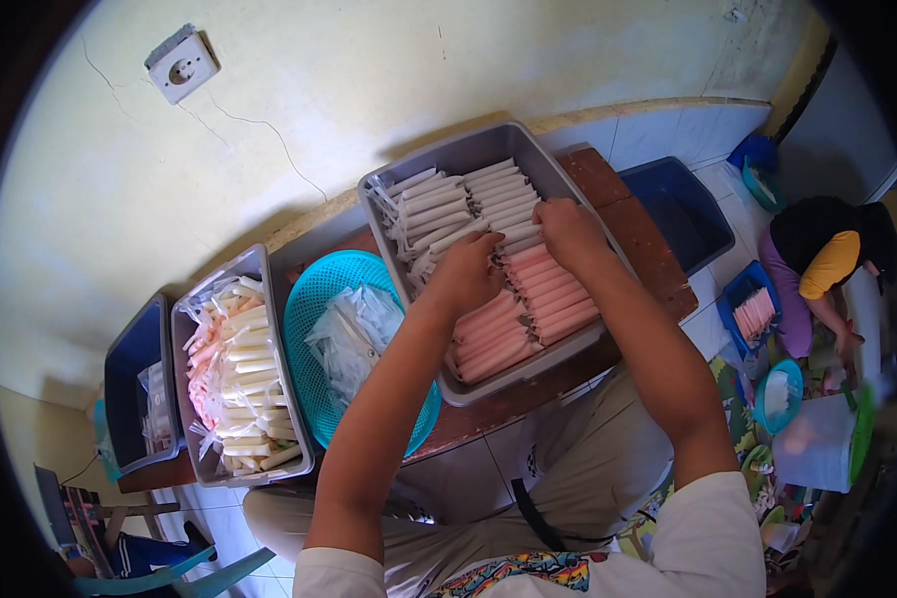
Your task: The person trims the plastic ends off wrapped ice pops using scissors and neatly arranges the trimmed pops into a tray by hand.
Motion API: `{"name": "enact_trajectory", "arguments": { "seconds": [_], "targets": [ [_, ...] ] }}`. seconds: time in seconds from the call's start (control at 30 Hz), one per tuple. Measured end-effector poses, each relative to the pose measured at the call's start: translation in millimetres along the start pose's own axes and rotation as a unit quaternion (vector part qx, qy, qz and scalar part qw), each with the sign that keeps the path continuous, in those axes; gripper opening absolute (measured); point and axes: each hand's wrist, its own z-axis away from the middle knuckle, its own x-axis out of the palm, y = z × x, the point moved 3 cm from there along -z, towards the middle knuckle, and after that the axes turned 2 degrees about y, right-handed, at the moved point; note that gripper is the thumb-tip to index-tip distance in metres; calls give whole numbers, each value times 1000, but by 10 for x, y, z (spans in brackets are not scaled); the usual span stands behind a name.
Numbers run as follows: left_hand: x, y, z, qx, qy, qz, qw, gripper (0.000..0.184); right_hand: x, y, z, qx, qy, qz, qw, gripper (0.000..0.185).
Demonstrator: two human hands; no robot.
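Note:
A grey tub (pixel 377 214) holds rows of slim plastic-wrapped sticks, white sticks (pixel 439 214) in the far part and pink sticks (pixel 550 284) in the near part. Both hands are over its middle, where white meets pink. My left hand (pixel 465 269) has its fingers curled down at the inner ends of the left row; what they grip is hidden. To its right, my right hand (pixel 568 234) is closed, thumb and fingers pinched at a white stick in the right row.
Left of the tub stand a turquoise basket (pixel 304 299) with clear plastic bags and scissors (pixel 359 339), a grey bin (pixel 184 369) of bagged pink and cream sticks, and a dark blue bin (pixel 120 369). A wooden bench (pixel 653 254) bears them. At right, another person (pixel 817 249) bends near a blue tray (pixel 733 294).

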Motion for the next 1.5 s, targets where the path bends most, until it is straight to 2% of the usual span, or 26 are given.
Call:
{"name": "enact_trajectory", "arguments": {
  "seconds": [0.13, 0.3, 0.4, 0.6, 0.83, 0.9, 1.23, 1.3, 1.5],
  "targets": [
    [-6, 7, -23, -5, -10, 11, 1000, 54, 107, 22, -36, 17, -25, 17, 999, 17],
    [11, 8, -19, 14, -13, -19, 1000, 54, 140, 6, -18, 14, 10, 21, 1000, 16],
    [18, 8, -10, 13, -27, -49, 998, 56, 133, -7, -20, -11, 11, 37, 999, 12],
    [27, 26, -4, -7, -47, -68, 997, 56, 154, -23, -32, 3, 0, 50, 999, 11],
    [36, 55, 23, 6, -22, -69, 997, 57, 197, -41, -30, 19, 0, 72, 997, 13],
    [34, 58, 18, -20, -52, -63, 996, 58, 206, -42, -33, 33, 2, 72, 997, 13],
    [95, -25, 7, -15, -66, -48, 997, 55, 192, -16, -37, 29, 11, 66, 997, 13],
    [101, -6, 29, -5, -39, -59, 998, 54, 198, -10, -48, 29, 33, 54, 998, 13],
    [98, 19, 45, -7, -56, -121, 991, 58, 222, 18, -68, 29, 23, 40, 999, 14]
  ]
}}
